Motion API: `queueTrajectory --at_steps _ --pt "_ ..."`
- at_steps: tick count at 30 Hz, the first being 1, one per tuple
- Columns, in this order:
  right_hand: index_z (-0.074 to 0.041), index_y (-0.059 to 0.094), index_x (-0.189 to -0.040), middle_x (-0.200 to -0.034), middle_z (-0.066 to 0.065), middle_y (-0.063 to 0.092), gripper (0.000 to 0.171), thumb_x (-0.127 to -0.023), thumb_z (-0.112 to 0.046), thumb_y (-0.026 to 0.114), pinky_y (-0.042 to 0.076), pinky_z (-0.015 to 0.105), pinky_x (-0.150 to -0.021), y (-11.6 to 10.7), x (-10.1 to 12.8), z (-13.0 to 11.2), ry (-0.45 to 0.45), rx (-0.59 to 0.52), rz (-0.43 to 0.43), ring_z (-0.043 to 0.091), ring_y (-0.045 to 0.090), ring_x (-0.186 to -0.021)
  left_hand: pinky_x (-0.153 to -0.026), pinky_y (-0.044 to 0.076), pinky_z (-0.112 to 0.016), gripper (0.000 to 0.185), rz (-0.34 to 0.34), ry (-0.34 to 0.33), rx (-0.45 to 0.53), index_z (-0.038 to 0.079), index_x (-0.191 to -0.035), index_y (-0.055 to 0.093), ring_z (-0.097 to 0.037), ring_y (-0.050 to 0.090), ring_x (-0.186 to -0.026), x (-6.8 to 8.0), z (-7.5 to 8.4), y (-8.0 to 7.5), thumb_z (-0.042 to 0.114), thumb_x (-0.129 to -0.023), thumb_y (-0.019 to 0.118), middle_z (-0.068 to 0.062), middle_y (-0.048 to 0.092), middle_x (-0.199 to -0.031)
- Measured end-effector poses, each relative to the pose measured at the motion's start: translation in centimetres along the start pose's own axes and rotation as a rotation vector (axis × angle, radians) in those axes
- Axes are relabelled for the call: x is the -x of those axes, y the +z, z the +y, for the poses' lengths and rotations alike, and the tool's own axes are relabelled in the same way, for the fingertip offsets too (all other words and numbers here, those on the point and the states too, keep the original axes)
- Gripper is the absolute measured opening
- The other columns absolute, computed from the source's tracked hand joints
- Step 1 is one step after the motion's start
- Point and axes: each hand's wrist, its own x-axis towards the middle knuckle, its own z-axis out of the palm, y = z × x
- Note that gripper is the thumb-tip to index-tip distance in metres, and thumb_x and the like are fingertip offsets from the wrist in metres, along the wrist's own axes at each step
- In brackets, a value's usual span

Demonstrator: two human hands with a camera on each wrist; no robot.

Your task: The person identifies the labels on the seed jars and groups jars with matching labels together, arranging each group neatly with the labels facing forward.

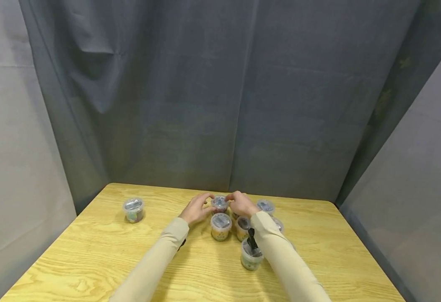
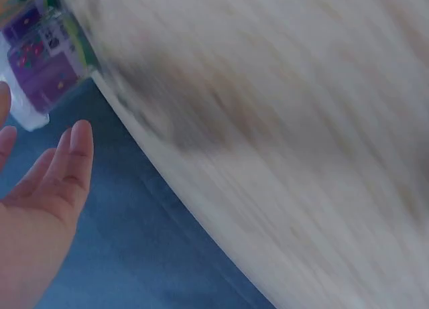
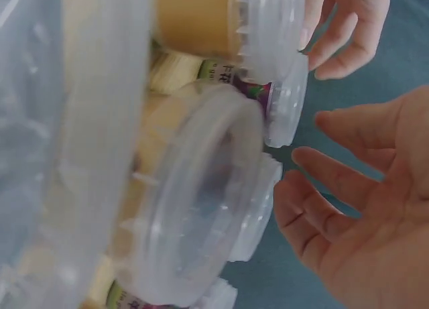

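A small lidded plastic cup with a purple label (image 2: 47,68) stands near the back of the table, its clear lid (image 1: 220,201) between my two hands. My left hand (image 1: 197,208) is at its left side, thumb and fingers spread; in the left wrist view those fingers look fairly straight. From the other side my right hand (image 1: 241,204) reaches toward the lid, and in the right wrist view its fingers (image 3: 335,175) are loosely bent with nothing in them. Whether any fingertip touches the cup, I cannot tell. Directly in front is a lidded cup with yellow contents (image 1: 221,227).
More lidded cups cluster around my right forearm: an orange one (image 1: 243,228), a greenish one (image 1: 251,256) in front, and one at the back right (image 1: 265,206). My sleeve partly hides others. A lone cup (image 1: 133,210) stands far left. Grey curtain (image 1: 205,105) hangs behind the wooden table (image 1: 103,251).
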Motion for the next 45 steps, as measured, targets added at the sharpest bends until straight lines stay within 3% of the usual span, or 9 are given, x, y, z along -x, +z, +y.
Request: queueTrajectory --at_steps 2,4,7,13,20,26,35,42,45 --pt "-0.002 0.065 -0.125 -0.131 0.020 0.062 0.036 -0.094 -0.001 0.048 0.046 0.027 -0.052 -0.1 0.0 -0.3 -0.014 0.001 0.040 0.014 0.051 -0.054 -0.095 0.051 -0.052 0.034 0.019 -0.032 -0.002 0.012 -0.127 0.058 -0.038 0.059 -0.116 0.3 -0.2 -0.6 0.023 -0.096 0.064 -0.010 0.061 -0.131" --pt "-0.003 0.067 -0.122 -0.126 0.017 0.065 0.030 -0.096 -0.007 0.053 0.056 0.034 -0.065 -0.2 -0.1 -0.8 -0.035 0.017 0.076 0.019 0.066 -0.073 -0.095 0.051 -0.051 0.032 0.045 -0.055 0.015 0.012 -0.126 0.060 -0.035 0.060 -0.116 0.7 -0.1 -1.2 0.025 -0.097 0.063 -0.008 0.062 -0.130" --pt "-0.004 0.070 -0.118 -0.117 0.013 0.070 0.026 -0.097 -0.013 0.058 0.056 0.044 -0.089 -0.2 0.0 -1.7 -0.062 0.046 0.123 0.029 0.066 -0.107 -0.095 0.052 -0.048 0.026 0.103 -0.074 0.069 0.015 -0.120 0.064 -0.027 0.062 -0.114 1.2 0.0 -2.1 0.029 -0.098 0.061 -0.004 0.066 -0.124" --pt "-0.005 0.073 -0.108 -0.103 0.010 0.073 0.020 -0.097 -0.013 0.059 0.058 0.039 -0.074 1.3 -0.2 -3.3 -0.105 0.063 0.193 0.024 0.069 -0.089 -0.089 0.055 -0.038 0.016 0.182 -0.078 0.119 0.022 -0.109 0.069 -0.014 0.065 -0.101 3.1 0.7 -3.5 0.031 -0.099 0.059 0.005 0.070 -0.108" --pt "-0.009 0.076 -0.099 -0.093 0.004 0.074 0.017 -0.097 -0.014 0.060 0.056 0.031 -0.066 3.8 -0.5 -5.7 -0.179 0.101 0.207 0.014 0.067 -0.075 -0.094 0.054 -0.047 0.014 0.254 -0.101 0.067 0.017 -0.101 0.074 -0.020 0.068 -0.098 5.1 1.2 -5.6 0.024 -0.098 0.062 0.000 0.074 -0.102" --pt "-0.010 0.076 -0.094 -0.087 0.001 0.074 0.016 -0.094 -0.013 0.061 0.054 0.028 -0.065 6.3 -1.0 -7.7 -0.245 0.093 0.195 0.013 0.065 -0.075 -0.090 0.055 -0.045 0.016 0.276 -0.145 -0.012 0.016 -0.099 0.075 -0.021 0.068 -0.097 6.6 1.0 -7.4 0.026 -0.097 0.063 0.000 0.075 -0.100" --pt "-0.009 0.076 -0.094 -0.086 0.000 0.073 0.016 -0.095 -0.012 0.060 0.054 0.023 -0.065 10.0 -2.1 -9.4 -0.247 -0.027 0.142 0.008 0.065 -0.074 -0.079 0.057 -0.043 0.014 0.267 -0.221 -0.093 0.014 -0.097 0.077 -0.021 0.069 -0.090 9.0 -0.7 -10.2 0.023 -0.095 0.065 -0.003 0.075 -0.097" --pt "-0.010 0.076 -0.101 -0.092 0.000 0.074 0.017 -0.097 -0.016 0.061 0.055 0.021 -0.069 13.4 -2.8 -11.7 -0.310 -0.094 0.096 0.008 0.067 -0.080 -0.071 0.055 -0.040 0.013 0.332 -0.248 -0.151 0.010 -0.095 0.076 -0.021 0.067 -0.081 11.3 -2.6 -13.1 0.018 -0.093 0.067 -0.006 0.074 -0.092" --pt "-0.011 0.076 -0.103 -0.096 -0.002 0.074 0.017 -0.098 -0.017 0.060 0.054 0.019 -0.071 14.6 -2.9 -12.8 -0.354 -0.108 0.065 0.006 0.067 -0.084 -0.071 0.055 -0.042 0.015 0.354 -0.281 -0.148 0.008 -0.100 0.074 -0.026 0.067 -0.084 12.6 -3.8 -14.6 0.019 -0.093 0.068 -0.011 0.074 -0.096"
